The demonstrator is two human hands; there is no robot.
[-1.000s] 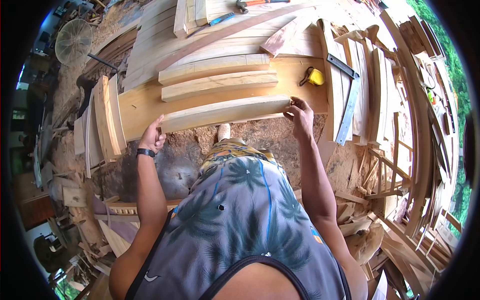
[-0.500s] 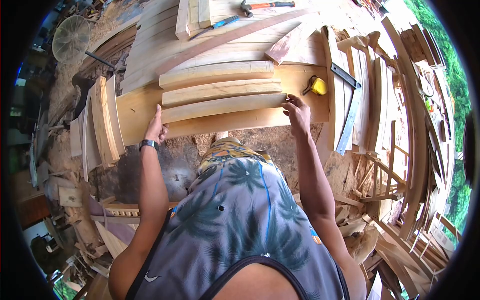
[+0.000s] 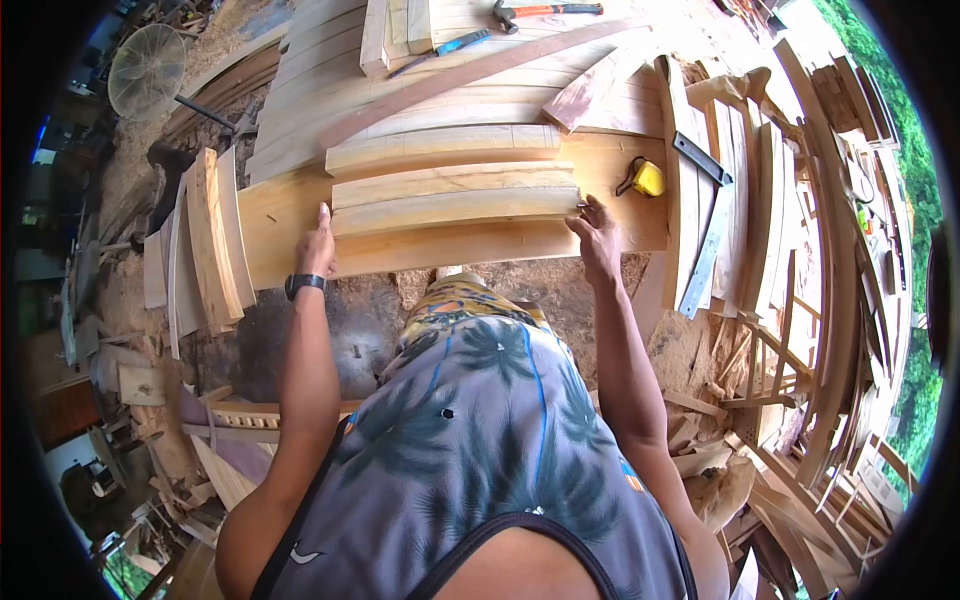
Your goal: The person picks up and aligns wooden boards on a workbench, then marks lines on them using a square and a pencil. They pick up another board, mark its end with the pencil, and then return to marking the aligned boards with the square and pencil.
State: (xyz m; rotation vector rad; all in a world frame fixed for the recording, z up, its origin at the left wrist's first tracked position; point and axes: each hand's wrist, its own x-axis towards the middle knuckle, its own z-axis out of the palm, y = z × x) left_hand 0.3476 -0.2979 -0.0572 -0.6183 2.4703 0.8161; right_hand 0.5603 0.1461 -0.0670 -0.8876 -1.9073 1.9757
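Observation:
Two curved wooden slats lie side by side on a broad plank: the near slat (image 3: 455, 209) now rests against the middle slat (image 3: 455, 181). A third, far slat (image 3: 445, 148) lies beyond them, with a gap between. My left hand (image 3: 318, 246) is at the near slat's left end, one digit stretched along it and the other fingers curled. At the right end, my right hand (image 3: 599, 240) has its fingertips bent and pinched on the slat's corner; a small dark bit shows at the fingertips, too small to name.
A yellow tape measure (image 3: 649, 178) lies on the plank (image 3: 450, 246) to the right. Farther right, a metal square (image 3: 706, 250) rests on stacked boards. A hammer (image 3: 550, 11) and a blue-handled tool (image 3: 462, 42) lie at the back. Curved pieces (image 3: 212, 230) stand at left.
The near slat has moved away from me and closed the gap to the middle slat. Both hands have moved slightly with it. The whole view has shifted a little.

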